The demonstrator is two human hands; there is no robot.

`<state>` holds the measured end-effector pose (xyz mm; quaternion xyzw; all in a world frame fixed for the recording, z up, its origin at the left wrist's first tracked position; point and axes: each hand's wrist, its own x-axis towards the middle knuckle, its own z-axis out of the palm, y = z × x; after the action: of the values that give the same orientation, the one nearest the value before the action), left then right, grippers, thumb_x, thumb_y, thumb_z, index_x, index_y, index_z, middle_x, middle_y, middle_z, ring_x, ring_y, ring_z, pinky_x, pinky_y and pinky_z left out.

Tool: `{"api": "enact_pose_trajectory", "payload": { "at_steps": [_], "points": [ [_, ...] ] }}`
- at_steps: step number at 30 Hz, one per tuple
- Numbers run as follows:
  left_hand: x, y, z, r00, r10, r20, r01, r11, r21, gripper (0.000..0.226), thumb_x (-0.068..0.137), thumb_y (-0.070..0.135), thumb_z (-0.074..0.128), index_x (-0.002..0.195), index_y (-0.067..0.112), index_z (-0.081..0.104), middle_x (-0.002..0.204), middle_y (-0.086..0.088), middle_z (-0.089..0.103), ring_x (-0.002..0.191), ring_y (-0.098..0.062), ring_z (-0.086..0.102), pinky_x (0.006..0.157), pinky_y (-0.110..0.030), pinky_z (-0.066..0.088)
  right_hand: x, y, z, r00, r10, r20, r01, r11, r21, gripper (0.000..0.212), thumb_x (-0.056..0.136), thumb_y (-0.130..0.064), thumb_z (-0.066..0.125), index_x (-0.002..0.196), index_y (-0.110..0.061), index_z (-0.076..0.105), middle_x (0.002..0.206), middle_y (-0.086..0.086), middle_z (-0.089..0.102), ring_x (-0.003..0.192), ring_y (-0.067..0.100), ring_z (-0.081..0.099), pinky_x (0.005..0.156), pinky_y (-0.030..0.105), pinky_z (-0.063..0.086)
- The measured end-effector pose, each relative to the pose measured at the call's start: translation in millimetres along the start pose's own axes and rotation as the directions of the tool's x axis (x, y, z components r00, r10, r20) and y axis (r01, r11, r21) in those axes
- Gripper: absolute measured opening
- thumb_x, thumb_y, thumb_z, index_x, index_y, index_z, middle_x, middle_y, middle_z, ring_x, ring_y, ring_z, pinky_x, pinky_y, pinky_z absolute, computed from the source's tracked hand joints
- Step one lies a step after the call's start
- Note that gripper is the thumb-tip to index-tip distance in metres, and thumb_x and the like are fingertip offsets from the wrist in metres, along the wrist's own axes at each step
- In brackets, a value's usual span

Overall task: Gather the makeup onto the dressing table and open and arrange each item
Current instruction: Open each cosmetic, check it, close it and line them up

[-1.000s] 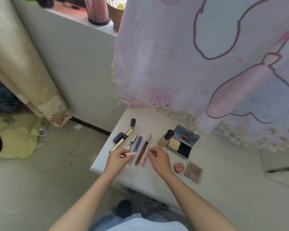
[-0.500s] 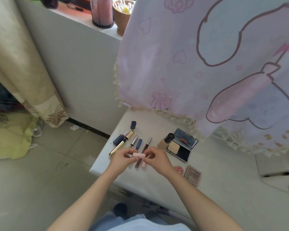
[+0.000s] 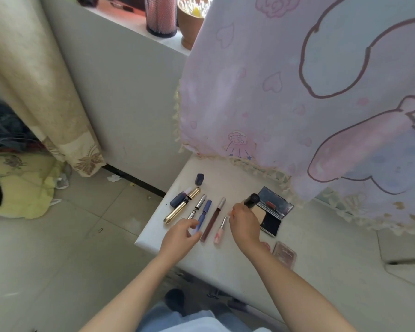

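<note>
Head view | table (image 3: 225,271), near-left corner: 5 slim makeup tubes laid parallel, probably for display: gold tube (image 3: 181,207), silver pen (image 3: 197,206), blue tube (image 3: 205,214), dark-red gloss (image 3: 213,220), pink gloss (image 3: 219,232) | left hand (image 3: 180,238): fingers loose, over the blue tube's near end, holding nothing | right hand (image 3: 244,224): fingers curled beside black-capped bottle (image 3: 252,200), grip cannot be told | open compact (image 3: 273,209) just behind.

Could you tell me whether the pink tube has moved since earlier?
Yes. The pink tube came down and now lies just right of the dark red tube.
</note>
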<state>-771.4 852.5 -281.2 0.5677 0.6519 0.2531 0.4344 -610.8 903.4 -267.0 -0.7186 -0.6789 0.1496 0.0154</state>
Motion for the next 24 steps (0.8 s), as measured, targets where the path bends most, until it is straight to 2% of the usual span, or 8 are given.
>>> {"api": "enact_pose_trajectory", "payload": {
  "at_steps": [4,10,12,15,21,24],
  "points": [
    [-1.9,-2.0,-1.3,1.000,-0.014,0.002,0.014,0.999,0.031,0.030,0.090,0.026,0.052,0.119,0.018,0.055,0.116,-0.001,0.057,0.068,-0.003,0.046,0.058,-0.006,0.034,7.9,-2.0,7.2,1.000,0.017,0.017,-0.016,0.999,-0.052,0.019,0.095,-0.008,0.039,0.106,0.001,0.053,0.109,0.019,0.061,0.096,0.030,0.060,0.064,0.027,0.034],
    [-1.9,-8.0,-6.5,0.999,-0.044,-0.012,0.044,0.997,0.056,0.030,0.091,0.028,0.051,0.118,0.018,0.055,0.116,-0.002,0.058,0.083,-0.006,0.049,0.060,-0.005,0.034,11.1,-1.9,10.4,0.999,0.002,0.045,0.003,0.993,-0.120,0.020,0.096,-0.009,0.039,0.108,0.000,0.052,0.108,0.018,0.062,0.095,0.029,0.062,0.066,0.030,0.044],
    [-1.5,-8.1,-6.5,0.999,-0.046,-0.013,0.047,0.997,0.058,0.030,0.091,0.027,0.051,0.119,0.017,0.055,0.116,-0.002,0.058,0.084,-0.007,0.049,0.061,-0.005,0.035,11.5,-2.8,11.1,0.998,0.004,0.056,0.003,0.991,-0.133,0.021,0.096,-0.008,0.037,0.109,-0.001,0.051,0.107,0.018,0.062,0.093,0.030,0.063,0.064,0.030,0.042],
    [-0.9,-6.5,-6.5,0.999,-0.033,-0.013,0.033,0.998,0.057,0.030,0.091,0.026,0.050,0.119,0.017,0.055,0.116,-0.002,0.058,0.082,-0.007,0.048,0.060,-0.005,0.033,11.9,-2.9,12.3,0.998,0.007,0.065,0.000,0.994,-0.109,0.022,0.096,-0.008,0.036,0.111,-0.002,0.050,0.105,0.018,0.061,0.090,0.031,0.062,0.060,0.028,0.037],
    [3.6,-5.1,-3.6,1.000,-0.029,0.010,0.028,0.998,0.051,0.030,0.091,0.026,0.050,0.120,0.018,0.055,0.116,-0.001,0.057,0.079,-0.006,0.048,0.060,-0.006,0.035,-5.4,10.3,5.3,0.999,-0.047,0.019,0.047,0.999,0.005,0.026,0.095,-0.015,0.040,0.119,-0.009,0.049,0.103,0.013,0.064,0.088,0.028,0.062,0.059,0.026,0.038],
    [6.3,-2.8,2.8,0.999,-0.016,0.038,0.014,0.999,0.051,0.029,0.091,0.026,0.050,0.118,0.018,0.055,0.115,0.000,0.057,0.078,-0.005,0.048,0.065,-0.012,0.038,-23.7,29.2,1.3,1.000,0.004,-0.011,-0.004,1.000,0.011,0.036,0.093,-0.019,0.044,0.128,-0.014,0.049,0.112,0.007,0.064,0.101,0.023,0.058,0.070,0.029,0.044]
  ]
}}
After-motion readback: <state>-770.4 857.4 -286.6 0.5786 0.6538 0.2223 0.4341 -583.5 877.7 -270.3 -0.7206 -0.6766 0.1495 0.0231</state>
